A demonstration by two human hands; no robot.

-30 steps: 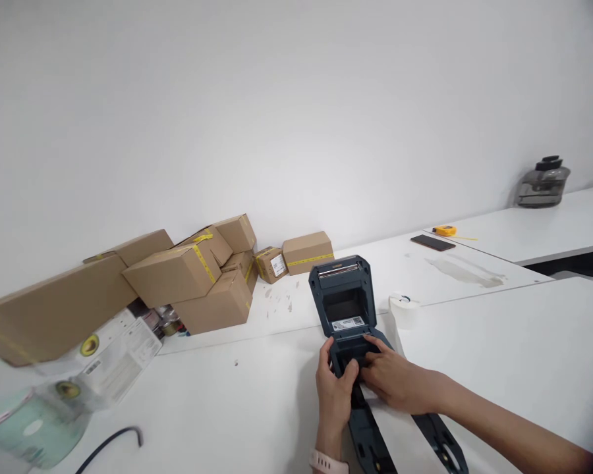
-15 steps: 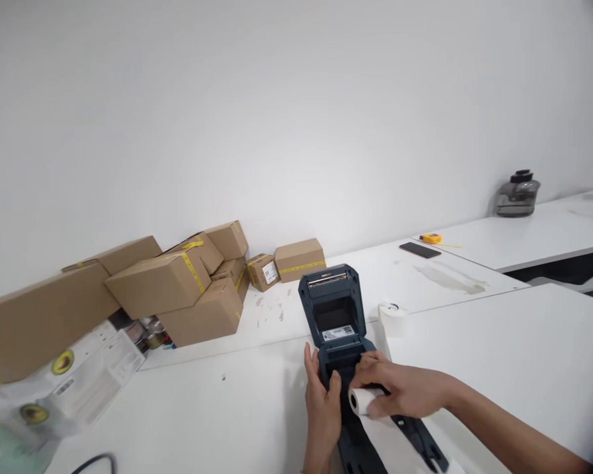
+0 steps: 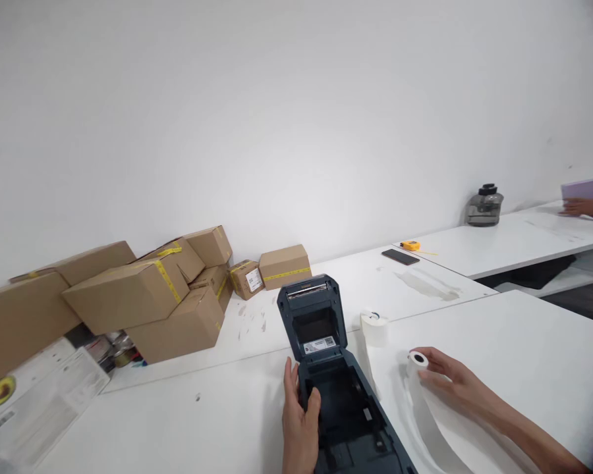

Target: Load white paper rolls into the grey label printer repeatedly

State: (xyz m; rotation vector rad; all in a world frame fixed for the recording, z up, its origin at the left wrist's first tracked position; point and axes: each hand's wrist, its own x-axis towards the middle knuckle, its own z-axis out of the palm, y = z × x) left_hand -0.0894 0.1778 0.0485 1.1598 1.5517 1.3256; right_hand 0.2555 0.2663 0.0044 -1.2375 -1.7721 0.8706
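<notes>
A dark blue label printer [image 3: 338, 395] stands on the white table with its lid raised and its inner bay showing. My left hand [image 3: 300, 421] is closed on the printer's left side, thumb over the rim. Right of the printer, my right hand [image 3: 452, 382] grips a small white paper roll [image 3: 418, 360] by its side. From that roll an unwound paper strip [image 3: 427, 421] trails down to the bottom edge of the view. Another white label roll [image 3: 374, 329] sits on the table behind, near the printer's right side, with a strip of it running forward.
Cardboard boxes [image 3: 172, 326] with yellow tape are heaped at the left, beside a plastic-wrapped packet [image 3: 44, 401]. At the back right are a phone [image 3: 400, 257], a yellow tape measure [image 3: 410, 245] and a dark jug [image 3: 484, 207]. Another person's hand [image 3: 586, 208] touches a lilac box [image 3: 582, 190].
My right hand has lifted the paper roll out of the printer bay and moved right with it. My left hand stays on the printer. The view has shifted right, bringing another person's hand into sight.
</notes>
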